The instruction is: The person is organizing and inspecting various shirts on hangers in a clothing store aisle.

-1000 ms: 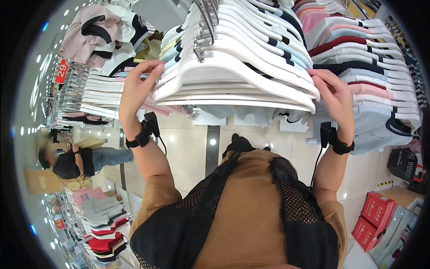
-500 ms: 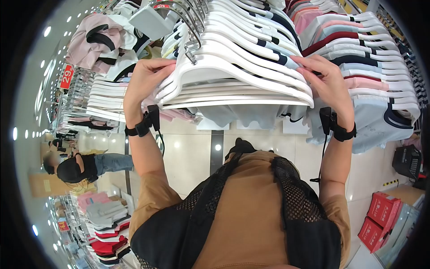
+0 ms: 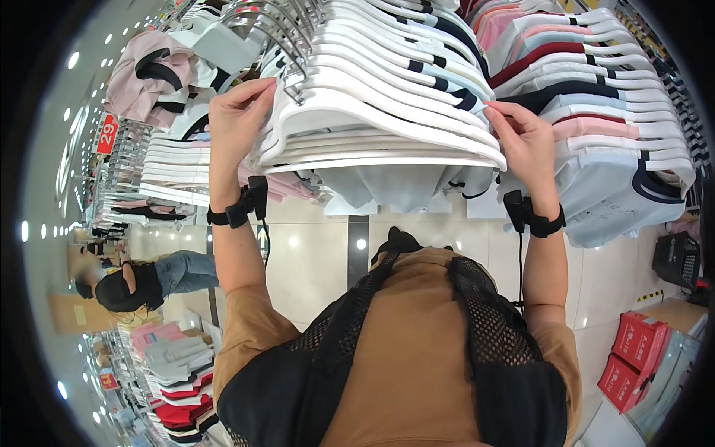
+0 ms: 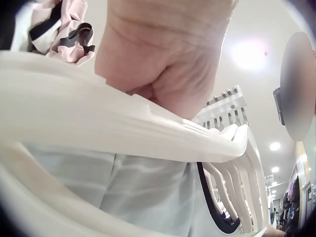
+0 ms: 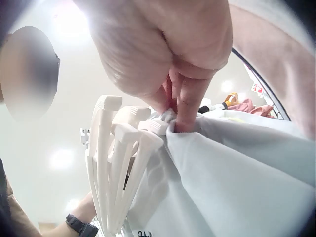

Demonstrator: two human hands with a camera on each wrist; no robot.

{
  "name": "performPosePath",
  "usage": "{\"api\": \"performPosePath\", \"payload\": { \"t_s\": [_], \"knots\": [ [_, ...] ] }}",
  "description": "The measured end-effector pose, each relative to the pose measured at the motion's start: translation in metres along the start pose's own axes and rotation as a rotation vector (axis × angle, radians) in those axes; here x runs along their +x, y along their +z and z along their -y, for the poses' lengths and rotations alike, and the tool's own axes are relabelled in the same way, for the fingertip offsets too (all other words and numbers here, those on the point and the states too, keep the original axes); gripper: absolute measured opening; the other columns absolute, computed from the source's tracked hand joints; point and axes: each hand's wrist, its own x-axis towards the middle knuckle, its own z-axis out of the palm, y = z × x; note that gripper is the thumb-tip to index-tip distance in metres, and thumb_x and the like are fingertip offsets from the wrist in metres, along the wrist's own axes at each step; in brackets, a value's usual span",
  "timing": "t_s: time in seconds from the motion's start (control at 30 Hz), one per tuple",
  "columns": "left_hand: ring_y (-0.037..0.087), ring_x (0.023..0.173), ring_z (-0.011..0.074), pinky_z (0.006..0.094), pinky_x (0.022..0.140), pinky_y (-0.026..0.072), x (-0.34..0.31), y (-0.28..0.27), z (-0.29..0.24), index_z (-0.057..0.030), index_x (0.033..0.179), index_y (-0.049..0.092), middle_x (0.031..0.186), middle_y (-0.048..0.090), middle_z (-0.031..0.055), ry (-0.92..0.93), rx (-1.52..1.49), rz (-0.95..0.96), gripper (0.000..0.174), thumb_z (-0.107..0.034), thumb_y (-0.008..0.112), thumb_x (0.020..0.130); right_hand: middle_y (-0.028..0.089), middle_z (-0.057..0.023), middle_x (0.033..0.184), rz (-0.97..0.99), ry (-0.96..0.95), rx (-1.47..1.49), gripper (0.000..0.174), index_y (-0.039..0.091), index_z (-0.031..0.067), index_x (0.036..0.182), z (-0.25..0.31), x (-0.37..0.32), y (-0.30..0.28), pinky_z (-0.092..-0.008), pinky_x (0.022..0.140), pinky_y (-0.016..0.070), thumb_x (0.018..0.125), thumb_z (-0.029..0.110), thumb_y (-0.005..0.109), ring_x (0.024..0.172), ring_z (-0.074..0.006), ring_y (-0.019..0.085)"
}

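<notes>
White hangers point(image 3: 387, 119) with T-shirts hang in a close row in front of me in the head view. My right hand point(image 3: 525, 141) pinches pale cloth at the hangers' right ends; in the right wrist view thumb and fingers gather the shoulder of a pale blue-grey T-shirt point(image 5: 222, 168), beside several hanger ends point(image 5: 106, 113). My left hand point(image 3: 237, 123) is at the left ends, thumb and fingers drawn together at a shirt shoulder. From the left wrist, white hangers point(image 4: 98, 118) hide these fingertips, with pale cloth point(image 4: 148, 192) below.
A second row of shirts point(image 3: 596, 134) hangs to the right, and draped pink clothes point(image 3: 153, 74) are at the upper left near a red price sign point(image 3: 106, 134). A person point(image 3: 138, 283) stands at left. Red boxes point(image 3: 633, 350) and a black basket point(image 3: 676, 259) are at right.
Both hands have moved from the front hangers' ends to farther back along the row. The right hand has shifted left in the head view. The front hangers sit slightly further left.
</notes>
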Motion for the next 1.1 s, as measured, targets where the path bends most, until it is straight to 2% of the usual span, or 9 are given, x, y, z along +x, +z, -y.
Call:
{"api": "performPosePath", "payload": {
  "t_s": [0.07, 0.33, 0.47, 0.63, 0.73, 0.83, 1.0, 1.07, 1.1],
  "knots": [
    [0.057, 0.074, 0.005, 0.0186, 0.068, 0.0451, -0.001, -0.001, -0.004, 0.0034, 0.099, 0.071, 0.085, 0.069, 0.0029, -0.03, 0.063, -0.01, 0.016, -0.003, 0.069, 0.085, 0.068, -0.0024, 0.081, -0.056, 0.192, 0.237, 0.015, 0.07, -0.0003, 0.1, -0.011, -0.008, 0.001, -0.0191, 0.059, 0.0449, 0.089, 0.009, 0.066, 0.064, -0.0045, 0.057],
    [0.056, 0.078, 0.0062, 0.0221, 0.072, 0.0456, 0.001, -0.002, -0.003, 0.0043, 0.101, 0.065, 0.087, 0.067, 0.0015, 0.021, 0.191, 0.08, 0.015, -0.003, 0.062, 0.088, 0.064, 0.0001, 0.082, -0.251, 0.415, 0.938, 0.008, 0.058, 0.0016, 0.101, -0.059, -0.045, 0.035, -0.0171, 0.061, 0.045, 0.096, 0.008, 0.054, 0.068, -0.0031, 0.056],
    [0.055, 0.08, 0.0057, 0.0212, 0.073, 0.0444, -0.001, -0.012, -0.008, 0.0037, 0.103, 0.061, 0.085, 0.062, -0.0001, -0.05, 0.245, 0.213, 0.015, -0.005, 0.058, 0.092, 0.061, -0.0005, 0.085, -0.033, 0.691, 0.672, 0.017, 0.057, 0.0014, 0.109, -0.054, -0.071, 0.062, -0.019, 0.059, 0.0406, 0.094, 0.007, 0.055, 0.066, -0.0048, 0.051],
    [0.051, 0.077, 0.0039, 0.0196, 0.073, 0.0429, -0.014, -0.036, 0.01, 0.0024, 0.099, 0.062, 0.084, 0.06, -0.0023, -0.246, 0.199, 0.276, 0.015, -0.011, 0.058, 0.094, 0.062, -0.001, 0.089, 0.241, 0.531, 0.652, 0.023, 0.057, -0.0014, 0.113, -0.061, -0.078, 0.085, -0.0221, 0.067, 0.0454, 0.097, 0.014, 0.054, 0.072, -0.005, 0.053],
    [0.051, 0.079, 0.0031, 0.019, 0.073, 0.0427, -0.033, -0.054, 0.032, 0.0, 0.102, 0.061, 0.088, 0.059, -0.0034, -0.333, 0.24, 0.287, 0.018, -0.016, 0.055, 0.097, 0.062, -0.0015, 0.09, 0.168, 0.344, 0.625, 0.023, 0.057, -0.0033, 0.112, -0.045, -0.076, 0.096, -0.0241, 0.071, 0.0451, 0.097, 0.014, 0.053, 0.076, -0.007, 0.052],
    [0.053, 0.092, 0.0029, 0.018, 0.083, 0.042, -0.058, -0.061, 0.052, -0.0037, 0.116, 0.055, 0.105, 0.058, -0.0023, -0.612, -0.247, 0.293, 0.024, -0.021, 0.05, 0.1, 0.058, 0.0021, 0.089, 0.163, 0.343, 0.579, 0.024, 0.058, -0.003, 0.111, -0.042, -0.076, 0.105, -0.0233, 0.074, 0.0421, 0.099, 0.016, 0.052, 0.08, -0.0055, 0.049],
    [0.053, 0.093, 0.0066, 0.0199, 0.082, 0.0432, -0.092, -0.04, 0.058, -0.0034, 0.115, 0.056, 0.103, 0.058, -0.0012, -0.644, -0.174, 0.191, 0.023, -0.019, 0.05, 0.099, 0.052, 0.0015, 0.078, 0.274, 0.421, 0.485, 0.02, 0.058, -0.0018, 0.108, -0.049, -0.078, 0.105, -0.0258, 0.065, 0.0398, 0.098, 0.015, 0.052, 0.071, -0.0072, 0.044],
    [0.053, 0.094, 0.01, 0.0227, 0.083, 0.0433, -0.119, -0.036, 0.1, -0.0029, 0.113, 0.055, 0.101, 0.058, -0.0003, -0.608, 0.135, 0.212, 0.024, -0.02, 0.05, 0.098, 0.051, 0.0025, 0.076, 0.314, 0.504, 0.542, 0.019, 0.059, 0.0005, 0.106, -0.053, -0.081, 0.103, -0.025, 0.061, 0.038, 0.098, 0.016, 0.052, 0.068, -0.0065, 0.043],
    [0.052, 0.093, 0.013, 0.0263, 0.085, 0.043, -0.127, -0.043, 0.132, -0.0011, 0.111, 0.054, 0.101, 0.057, 0.0034, -0.764, 0.096, 0.351, 0.025, -0.022, 0.049, 0.098, 0.054, 0.0022, 0.078, 0.369, 0.553, 0.549, 0.021, 0.06, 0.0012, 0.104, -0.056, -0.081, 0.1, -0.023, 0.06, 0.039, 0.096, 0.02, 0.056, 0.068, -0.0052, 0.045]
  ]
}}
